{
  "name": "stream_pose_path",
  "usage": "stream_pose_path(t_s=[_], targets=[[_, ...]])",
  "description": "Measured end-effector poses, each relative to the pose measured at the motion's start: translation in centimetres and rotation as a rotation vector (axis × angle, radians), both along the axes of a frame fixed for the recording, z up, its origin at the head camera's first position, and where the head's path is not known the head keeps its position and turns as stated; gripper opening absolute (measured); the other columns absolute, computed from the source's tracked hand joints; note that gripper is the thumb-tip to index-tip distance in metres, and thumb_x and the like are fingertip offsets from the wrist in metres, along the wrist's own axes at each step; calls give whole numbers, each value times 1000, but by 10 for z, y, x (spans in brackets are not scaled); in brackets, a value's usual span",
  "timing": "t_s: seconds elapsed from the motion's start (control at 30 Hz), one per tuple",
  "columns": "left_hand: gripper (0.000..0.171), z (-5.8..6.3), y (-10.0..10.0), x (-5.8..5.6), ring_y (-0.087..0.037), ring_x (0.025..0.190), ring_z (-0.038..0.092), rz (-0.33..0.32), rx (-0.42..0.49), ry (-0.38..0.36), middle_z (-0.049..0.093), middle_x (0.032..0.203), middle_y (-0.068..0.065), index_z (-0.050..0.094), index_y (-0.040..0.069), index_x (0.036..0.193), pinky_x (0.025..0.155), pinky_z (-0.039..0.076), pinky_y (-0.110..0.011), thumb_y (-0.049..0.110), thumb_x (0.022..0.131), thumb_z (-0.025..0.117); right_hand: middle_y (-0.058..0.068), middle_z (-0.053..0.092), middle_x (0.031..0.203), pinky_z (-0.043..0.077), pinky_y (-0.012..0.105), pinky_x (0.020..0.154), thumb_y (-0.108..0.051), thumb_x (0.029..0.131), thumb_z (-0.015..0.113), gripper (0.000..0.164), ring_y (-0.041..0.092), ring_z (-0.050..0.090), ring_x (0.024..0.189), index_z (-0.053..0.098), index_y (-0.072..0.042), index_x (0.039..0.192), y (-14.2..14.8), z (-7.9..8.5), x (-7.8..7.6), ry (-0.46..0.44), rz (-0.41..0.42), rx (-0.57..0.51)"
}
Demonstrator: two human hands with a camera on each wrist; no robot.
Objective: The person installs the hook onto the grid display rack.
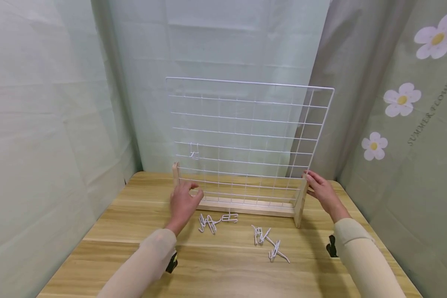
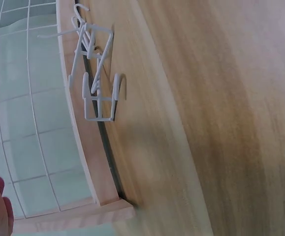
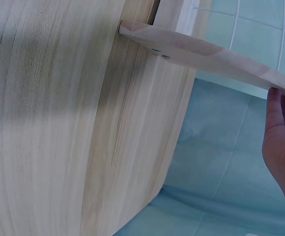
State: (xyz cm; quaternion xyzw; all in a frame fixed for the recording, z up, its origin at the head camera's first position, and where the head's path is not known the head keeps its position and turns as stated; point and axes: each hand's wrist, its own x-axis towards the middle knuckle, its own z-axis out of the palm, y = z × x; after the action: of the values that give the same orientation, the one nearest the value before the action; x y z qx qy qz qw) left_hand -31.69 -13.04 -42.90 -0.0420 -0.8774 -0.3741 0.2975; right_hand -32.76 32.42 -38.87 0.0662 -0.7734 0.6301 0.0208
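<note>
A white wire grid panel [image 1: 246, 119] stands upright in a wooden stand [image 1: 246, 208], leaning slightly. My right hand [image 1: 323, 191] holds the top of the stand's right upright [image 1: 301, 203], fingertips at its upper end by the grid's edge. In the right wrist view, fingers [image 3: 274, 110] meet the upright's outer face. My left hand [image 1: 184, 200] is beside the left upright [image 1: 176, 171], overlapping its lower part. Its thumb and index finger are loosely bent, with a gap between them. One white wire hook [image 1: 194, 152] hangs on the grid's left part.
Several white wire hooks lie on the wooden table [image 1: 223, 265] before the stand: a left cluster [image 1: 210, 223], a hook [image 1: 229, 217] by the base, and others at right [image 1: 260, 235], [image 1: 277, 251]. Pale curtains [image 1: 59, 124] surround the table.
</note>
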Motion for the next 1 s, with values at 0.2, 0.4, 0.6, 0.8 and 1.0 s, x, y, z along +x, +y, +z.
stream_pose_path(t_s=[0.2,0.4,0.6,0.8,1.0], targets=[[25,-5,3,3,-29,100,61,-122,-14,-48,69,103,-9,71,6,103,91,47,-45,19,83,75,26,28,156,28,53,111,-38,106,39,63,40,26,144,25,0,155,1,1,1,-1,20,6],[24,-9,5,5,-27,98,61,-152,-48,-43,68,102,-8,71,6,103,89,48,-43,20,83,74,28,29,155,30,53,110,-39,106,41,63,41,28,143,27,1,153,0,3,2,-10,23,11],[24,-8,4,7,-27,98,61,-158,-60,-36,68,101,-7,70,7,102,88,49,-45,20,83,75,24,36,152,34,50,108,-40,105,44,62,38,35,138,32,0,151,2,4,-1,-20,12,10],[24,-9,3,7,-27,99,62,-181,-74,-47,69,101,-7,71,7,102,89,49,-44,19,81,76,-3,54,127,39,46,105,-39,104,48,58,28,44,129,39,-2,147,3,6,-1,-33,-7,1],[23,-10,2,10,-27,98,61,-201,-87,-63,68,100,-8,72,7,101,88,49,-45,19,82,77,-8,54,122,41,42,104,-38,104,48,57,33,42,132,39,-2,147,3,8,-1,-59,-10,-17]])
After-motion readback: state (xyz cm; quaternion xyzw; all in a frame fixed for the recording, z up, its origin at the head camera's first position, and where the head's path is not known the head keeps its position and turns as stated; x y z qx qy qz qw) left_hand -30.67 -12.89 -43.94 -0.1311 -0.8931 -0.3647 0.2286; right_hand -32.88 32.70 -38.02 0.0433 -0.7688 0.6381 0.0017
